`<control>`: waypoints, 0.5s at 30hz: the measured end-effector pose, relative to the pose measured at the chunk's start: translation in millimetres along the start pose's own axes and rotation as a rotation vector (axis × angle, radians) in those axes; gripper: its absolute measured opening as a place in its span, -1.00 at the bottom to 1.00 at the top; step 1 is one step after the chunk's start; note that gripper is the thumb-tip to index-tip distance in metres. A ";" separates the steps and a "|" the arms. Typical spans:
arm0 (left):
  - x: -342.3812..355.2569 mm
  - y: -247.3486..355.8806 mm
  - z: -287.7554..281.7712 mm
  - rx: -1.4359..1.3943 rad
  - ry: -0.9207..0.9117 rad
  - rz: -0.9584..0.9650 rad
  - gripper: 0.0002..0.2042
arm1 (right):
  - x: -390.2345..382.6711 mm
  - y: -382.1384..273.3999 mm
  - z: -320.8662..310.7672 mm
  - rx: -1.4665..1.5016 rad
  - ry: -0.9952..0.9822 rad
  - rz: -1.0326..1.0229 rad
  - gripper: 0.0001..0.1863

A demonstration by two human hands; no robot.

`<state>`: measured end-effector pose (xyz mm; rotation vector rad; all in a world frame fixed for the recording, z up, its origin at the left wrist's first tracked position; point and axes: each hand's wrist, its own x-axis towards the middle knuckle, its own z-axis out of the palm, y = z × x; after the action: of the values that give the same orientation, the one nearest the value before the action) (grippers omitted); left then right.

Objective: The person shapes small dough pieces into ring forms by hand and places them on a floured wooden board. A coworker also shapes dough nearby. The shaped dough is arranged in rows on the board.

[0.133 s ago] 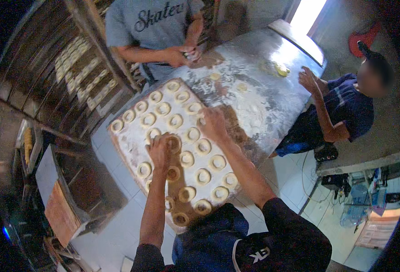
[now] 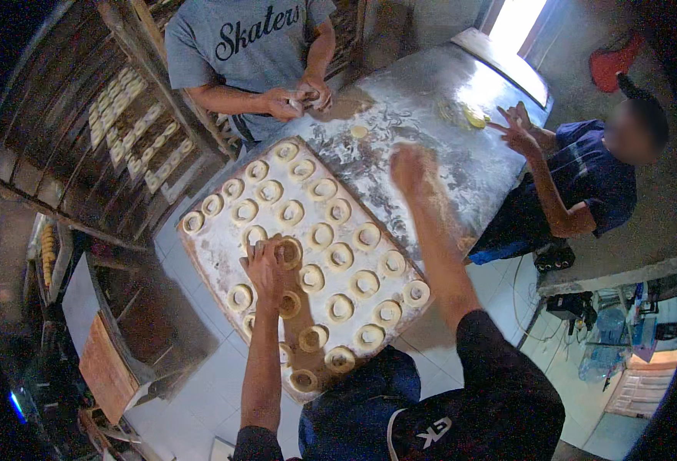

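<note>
A floured board (image 2: 217, 270) carries rows of dough rings (image 2: 340, 257). My left hand (image 2: 264, 269) is over its left middle, fingers spread and bent down at the edge of a dough ring (image 2: 254, 236); whether they press on it I cannot tell. My right hand (image 2: 415, 170) is past the board's right edge, low over the floury metal table (image 2: 380, 77). Motion smears its fingers, and what lies under them is hidden. A small flat dough piece (image 2: 359, 131) lies on the table to its left.
Across the table a person in a grey shirt (image 2: 254, 46) works something small between both hands. At the right another person (image 2: 595, 177) holds both hands over the table's edge. A yellowish lump (image 2: 476, 117) is near them. Racks of dough rings (image 2: 127, 115) stand at the left.
My right hand has moved right, off the board and onto the table, covering a small dough piece seen there before. My left hand has stayed by the same rings.
</note>
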<state>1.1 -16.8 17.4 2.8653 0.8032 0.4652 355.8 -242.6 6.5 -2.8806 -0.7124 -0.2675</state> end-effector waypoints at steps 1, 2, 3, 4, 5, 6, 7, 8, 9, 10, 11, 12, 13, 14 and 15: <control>8.0 6.1 -0.6 0.026 0.006 -0.032 -0.67 | 24.0 21.0 14.8 -0.130 0.122 -0.013 -0.72; 2.9 12.0 -5.1 -0.048 0.113 -0.022 -0.68 | 44.6 39.1 28.9 -0.214 0.211 0.042 -0.69; -6.7 16.6 -10.0 -0.111 0.143 -0.065 -0.69 | 60.1 63.7 35.8 -0.137 0.085 0.025 -0.67; -19.9 20.0 -16.2 -0.164 0.178 -0.120 -0.70 | 69.2 77.5 44.4 -0.078 -0.088 0.035 -0.65; -37.0 25.2 -22.8 -0.197 0.188 -0.135 -0.73 | 72.4 86.2 50.8 -0.086 -0.014 -0.058 -0.64; -52.6 30.6 -30.1 -0.229 0.204 -0.140 -0.76 | 77.0 90.7 53.4 -0.127 0.005 -0.092 -0.62; -66.4 38.0 -37.4 -0.265 0.220 -0.136 -0.79 | 83.0 98.9 47.0 -0.042 -0.041 -0.162 -0.58; -82.6 46.6 -45.2 -0.358 0.207 -0.136 -0.76 | 82.1 96.3 46.5 -0.092 0.039 -0.184 -0.60; -97.3 54.6 -53.0 -0.448 0.182 -0.150 -0.74 | 78.4 90.7 43.7 0.078 0.104 -0.187 -0.63; -107.6 59.9 -59.1 -0.507 0.156 -0.139 -0.76 | 72.2 84.2 36.8 0.241 0.150 -0.165 -0.66; -114.9 63.9 -63.8 -0.563 0.121 -0.141 -0.78 | 65.7 73.8 26.6 0.369 0.156 -0.072 -0.69; -118.2 67.3 -66.7 -0.621 0.088 -0.142 -0.80 | 47.5 63.8 13.8 0.454 0.282 -0.159 -0.67; -118.1 70.8 -67.6 -0.724 0.069 -0.175 -0.80 | 12.7 49.9 4.1 0.536 0.387 -0.232 -0.65; -117.3 74.5 -68.4 -0.830 0.045 -0.209 -0.80 | -24.8 27.7 -1.7 0.549 0.310 -0.202 -0.62; -113.0 77.1 -67.9 -0.938 0.021 -0.250 -0.81 | -59.3 4.3 -10.0 0.593 0.263 -0.223 -0.59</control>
<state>-75.3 -138.9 68.2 1.8784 0.6780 0.6243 304.9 -274.7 3.2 -2.1640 -0.8827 -0.3787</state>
